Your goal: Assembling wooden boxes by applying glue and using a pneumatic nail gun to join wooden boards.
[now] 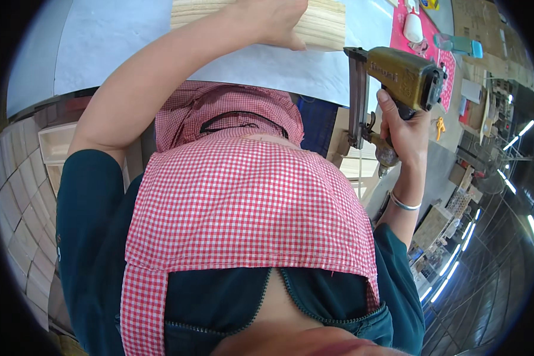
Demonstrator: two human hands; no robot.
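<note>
A pale wooden piece with clear grain (323, 25) lies on the white-covered worktable (118, 47) at the top of the view. My left hand (276, 21) reaches across it, thumb at its near edge and fingers bent over it, partly cut off by the frame. My right hand (404, 127) is wrapped around the handle of a brownish-gold nail gun (397, 74). The gun's long dark magazine stands upright on its left side, and its nose is close to the right end of the wood. A hose fitting shows at the handle's lower end.
To the right of the table, a white bottle (413, 28) stands on a pink mat (400, 18), beside a teal-capped clear bottle (457, 45). Something small and orange (440, 128) lies farther right. Wooden boxes (58, 142) are stacked at my left.
</note>
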